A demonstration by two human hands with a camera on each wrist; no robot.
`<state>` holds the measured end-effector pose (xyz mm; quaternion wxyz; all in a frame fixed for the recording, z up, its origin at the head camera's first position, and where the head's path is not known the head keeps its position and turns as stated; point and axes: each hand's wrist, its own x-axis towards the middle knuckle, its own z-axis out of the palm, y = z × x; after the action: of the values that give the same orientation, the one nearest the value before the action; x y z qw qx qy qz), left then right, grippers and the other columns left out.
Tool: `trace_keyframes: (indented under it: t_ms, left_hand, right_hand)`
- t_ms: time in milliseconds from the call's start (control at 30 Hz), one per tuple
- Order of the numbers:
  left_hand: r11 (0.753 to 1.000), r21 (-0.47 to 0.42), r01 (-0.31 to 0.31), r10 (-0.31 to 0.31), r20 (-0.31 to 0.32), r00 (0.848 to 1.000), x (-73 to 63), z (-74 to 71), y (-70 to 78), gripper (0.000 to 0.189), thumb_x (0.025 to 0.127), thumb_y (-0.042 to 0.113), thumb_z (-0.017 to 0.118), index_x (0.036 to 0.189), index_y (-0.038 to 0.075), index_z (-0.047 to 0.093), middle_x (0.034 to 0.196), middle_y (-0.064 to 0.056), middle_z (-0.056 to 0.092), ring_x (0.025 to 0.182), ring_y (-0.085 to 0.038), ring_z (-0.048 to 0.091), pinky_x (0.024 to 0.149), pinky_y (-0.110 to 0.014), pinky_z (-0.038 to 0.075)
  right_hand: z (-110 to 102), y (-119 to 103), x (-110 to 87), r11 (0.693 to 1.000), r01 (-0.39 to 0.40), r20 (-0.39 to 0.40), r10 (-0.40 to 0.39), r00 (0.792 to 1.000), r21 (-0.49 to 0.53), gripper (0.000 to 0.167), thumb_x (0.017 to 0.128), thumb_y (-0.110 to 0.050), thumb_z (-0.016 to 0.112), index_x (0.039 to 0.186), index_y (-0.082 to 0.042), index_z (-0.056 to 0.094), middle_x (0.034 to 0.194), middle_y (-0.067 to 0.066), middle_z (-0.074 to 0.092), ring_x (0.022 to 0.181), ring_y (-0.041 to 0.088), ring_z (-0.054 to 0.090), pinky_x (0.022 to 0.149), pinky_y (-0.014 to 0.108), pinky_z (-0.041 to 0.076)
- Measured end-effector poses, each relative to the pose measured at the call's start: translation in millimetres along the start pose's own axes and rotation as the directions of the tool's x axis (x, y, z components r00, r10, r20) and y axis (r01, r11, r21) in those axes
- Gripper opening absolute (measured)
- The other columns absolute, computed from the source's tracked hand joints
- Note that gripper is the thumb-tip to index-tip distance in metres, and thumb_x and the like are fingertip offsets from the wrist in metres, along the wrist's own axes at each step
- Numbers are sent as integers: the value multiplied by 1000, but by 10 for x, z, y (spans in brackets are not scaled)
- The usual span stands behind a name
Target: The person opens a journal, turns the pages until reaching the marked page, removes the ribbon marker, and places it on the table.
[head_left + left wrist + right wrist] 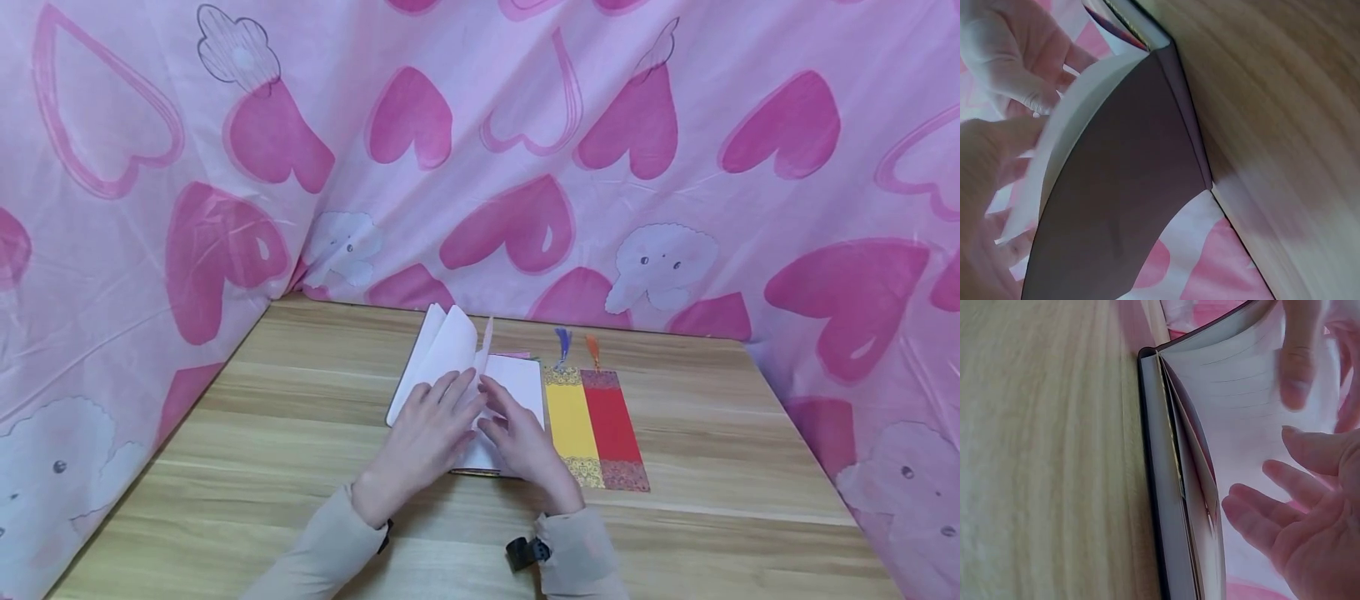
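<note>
Dark-covered notebook (521, 392), lined white pages (1229, 381), lying open on wooden table (712, 433), left-side leaves (442, 350) raised

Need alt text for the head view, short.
A person's left hand touches raised pages of an open notebook on a wooden table, the right hand close beside it. To the notebook's right lie a yellow bookmark with a blue tassel and a red bookmark with an orange tassel; a pink heart-patterned cloth hangs behind.
</note>
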<state>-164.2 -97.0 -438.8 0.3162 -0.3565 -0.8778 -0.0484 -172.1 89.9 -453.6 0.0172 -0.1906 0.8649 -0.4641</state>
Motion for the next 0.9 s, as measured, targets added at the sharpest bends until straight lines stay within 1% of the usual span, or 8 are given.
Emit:
trace_keyframes:
  t_ms: [100,167,267,367,533,700,800,900]
  left_hand:
    - [999,52,7,-7,1,1000,3,6,14,40,82,22,75,119,13,64,138,-14,52,126,-32,46,82,-43,46]
    - [997,80,12,-14,20,1000,3,3,18,39,81,19,75,119,12,66,139,-14,52,130,-33,44,86,-45,45]
    - [994,111,15,-24,80,996,0,-11,16,44,80,11,76,123,12,66,142,-14,50,137,-33,36,97,-49,41]
    - [991,131,16,-35,146,989,0,-33,5,48,79,2,73,125,14,66,145,-13,47,142,-34,28,105,-55,33]
    - [986,157,47,-79,207,975,-1,-103,-25,45,81,-1,70,123,16,68,146,-9,48,144,-34,23,111,-60,21]
    - [978,180,107,-150,242,959,-21,-155,-46,39,79,1,73,116,14,71,131,-10,61,139,-34,35,111,-64,17]
    - [970,204,130,-179,244,953,-40,-151,-53,35,80,2,72,112,14,72,121,-10,66,131,-34,45,109,-65,20]
    - [967,210,147,-198,249,948,-59,-149,-55,34,80,5,72,113,15,71,115,-11,67,123,-35,51,107,-63,26]
  right_hand:
    - [-7,-10,-13,1000,-6,24,6,1000,-22,60,97,-9,60,151,-19,37,148,5,46,130,25,49,101,40,45]
    - [-16,-14,-23,999,-13,38,15,999,-41,58,97,-9,61,150,-17,40,146,6,48,129,26,50,100,41,45]
    - [-32,-20,-34,998,-13,63,17,998,-64,55,96,-11,62,148,-14,44,142,8,52,125,27,54,100,43,46]
    - [-49,-26,-44,997,-23,100,30,995,-74,54,95,-14,65,145,-14,47,140,7,55,123,27,56,100,44,46]
    - [-77,-29,-57,997,-34,165,46,985,-74,55,92,-17,70,143,-13,50,139,9,55,123,27,56,101,45,45]
    - [-111,-42,-67,990,-78,196,100,975,-118,61,88,-20,75,143,-12,50,140,8,55,124,28,54,102,47,44]
    - [-132,-34,-77,984,-106,213,135,968,-143,65,86,-21,77,144,-13,49,143,5,51,129,27,49,105,48,40]
    - [-159,8,-88,977,-118,225,157,962,-176,69,83,-24,79,144,-15,49,144,4,50,133,27,45,108,50,37]
